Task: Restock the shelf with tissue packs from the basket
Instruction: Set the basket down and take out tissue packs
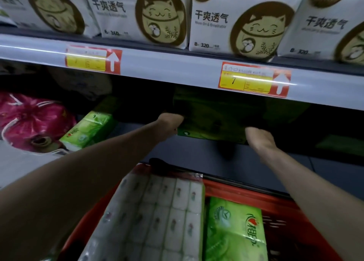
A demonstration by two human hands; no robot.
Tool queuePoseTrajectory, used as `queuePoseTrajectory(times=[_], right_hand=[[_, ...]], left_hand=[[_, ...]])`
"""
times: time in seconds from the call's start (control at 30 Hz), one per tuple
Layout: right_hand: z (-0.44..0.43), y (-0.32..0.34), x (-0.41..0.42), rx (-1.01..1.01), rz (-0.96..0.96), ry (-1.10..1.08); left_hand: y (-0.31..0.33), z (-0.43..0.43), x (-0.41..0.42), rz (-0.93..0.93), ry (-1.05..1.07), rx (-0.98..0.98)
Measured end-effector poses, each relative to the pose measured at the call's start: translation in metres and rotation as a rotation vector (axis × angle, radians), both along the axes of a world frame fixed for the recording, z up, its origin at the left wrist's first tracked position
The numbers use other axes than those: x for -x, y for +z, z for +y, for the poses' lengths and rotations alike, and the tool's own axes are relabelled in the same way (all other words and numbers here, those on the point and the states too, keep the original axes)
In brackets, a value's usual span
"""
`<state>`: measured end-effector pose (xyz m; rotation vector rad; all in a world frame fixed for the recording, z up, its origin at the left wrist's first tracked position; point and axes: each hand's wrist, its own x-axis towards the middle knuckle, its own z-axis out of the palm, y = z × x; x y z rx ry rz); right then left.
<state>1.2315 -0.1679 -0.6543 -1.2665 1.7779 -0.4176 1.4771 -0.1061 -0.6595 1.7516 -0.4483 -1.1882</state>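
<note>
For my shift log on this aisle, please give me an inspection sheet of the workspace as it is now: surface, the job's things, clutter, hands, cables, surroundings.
Surface: lower shelf, dark grey and dim, with bare deck between the forearms.
Job's things: held green pack is raised just inside the lower shelf; the red basket below holds a white bundle and a second green pack.
Clutter: tilted green pack beside a pink pack, at the left.
Hands: left hand and right hand hold the held green pack at its two ends; the fingers are mostly hidden.
Cables: nothing seen.
Surroundings: white cat-logo packs on the upper shelf; price tags on its rail.
</note>
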Motion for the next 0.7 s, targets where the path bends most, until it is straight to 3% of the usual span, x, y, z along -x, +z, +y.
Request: queuePoseTrajectory(times=[0.23,0.33,0.7], right_hand=[[0.016,0.019,0.012,-0.008,-0.152,0.158],[0.020,0.024,0.019,-0.006,-0.206,0.166],[0.093,0.070,0.040,0.121,-0.027,0.351]], left_hand=[[0.002,0.005,-0.003,0.041,0.007,0.078],[0.018,0.017,-0.010,-0.034,0.028,0.085],[0.103,0.132,-0.022,-0.217,-0.394,0.014]])
